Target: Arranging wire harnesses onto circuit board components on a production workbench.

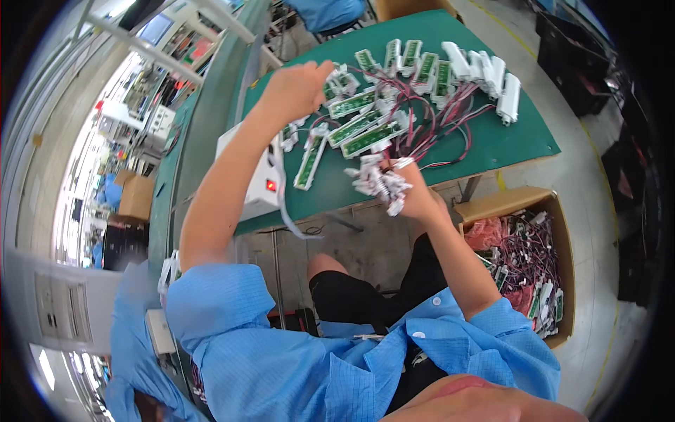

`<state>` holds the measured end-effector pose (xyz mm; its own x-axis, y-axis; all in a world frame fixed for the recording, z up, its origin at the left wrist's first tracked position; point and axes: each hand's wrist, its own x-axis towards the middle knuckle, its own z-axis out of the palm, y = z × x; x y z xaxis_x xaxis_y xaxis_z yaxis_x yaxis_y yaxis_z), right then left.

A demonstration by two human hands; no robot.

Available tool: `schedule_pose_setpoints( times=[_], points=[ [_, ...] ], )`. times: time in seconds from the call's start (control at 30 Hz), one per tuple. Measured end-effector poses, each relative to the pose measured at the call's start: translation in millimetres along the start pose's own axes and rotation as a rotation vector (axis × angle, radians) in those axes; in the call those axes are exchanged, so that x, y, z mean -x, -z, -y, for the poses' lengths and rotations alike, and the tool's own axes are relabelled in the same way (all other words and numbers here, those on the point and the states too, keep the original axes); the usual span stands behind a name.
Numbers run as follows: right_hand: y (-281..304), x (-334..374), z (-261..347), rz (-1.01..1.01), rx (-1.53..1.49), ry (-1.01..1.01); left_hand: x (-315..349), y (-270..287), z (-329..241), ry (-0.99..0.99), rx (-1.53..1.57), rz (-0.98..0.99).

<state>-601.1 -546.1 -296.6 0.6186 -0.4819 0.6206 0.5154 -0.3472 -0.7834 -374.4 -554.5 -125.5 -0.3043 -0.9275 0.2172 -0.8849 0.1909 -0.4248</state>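
My right hand is closed round a bunch of thin wires, just over the near edge of the green table. Their white connectors stick out of it in a cluster, and the dark red and black wires run back onto the table. Farther left, my left hand is closed above the far-left part of the tabletop, its fingertips beside green circuit boards in white housings. What those fingers hold, if anything, is hidden. Several more boards lie between the hands, joined to the wires.
White housings lie at the right of the green table. A white box with a lit red switch stands at its left, a pale cable hanging in front. On the floor at right, a cardboard box holds wired boards.
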Motion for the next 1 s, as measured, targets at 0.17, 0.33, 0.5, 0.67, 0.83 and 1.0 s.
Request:
schedule_pose_setpoints(
  times=[0.17,0.33,0.5,0.67,0.83,1.0],
  points=[
    [2,6,-13,0.039,0.291,0.023,66,-37,-16,0.315,0.123,0.324],
    [-4,5,-8,0.021,0.220,0.006,101,-45,-48,0.460,0.172,0.201],
    [-4,3,-4,-0.047,0.167,-0.040,102,-37,-94,0.648,0.489,0.250],
    [-6,5,-8,-0.068,0.258,0.002,116,-37,-108,0.671,0.679,0.057],
    [-5,6,-4,-0.092,0.248,-0.021,140,-25,-120,0.766,0.600,0.056],
    [-7,1,7,-0.035,0.270,-0.063,148,-23,-123,0.790,0.464,0.184]
  ],
)
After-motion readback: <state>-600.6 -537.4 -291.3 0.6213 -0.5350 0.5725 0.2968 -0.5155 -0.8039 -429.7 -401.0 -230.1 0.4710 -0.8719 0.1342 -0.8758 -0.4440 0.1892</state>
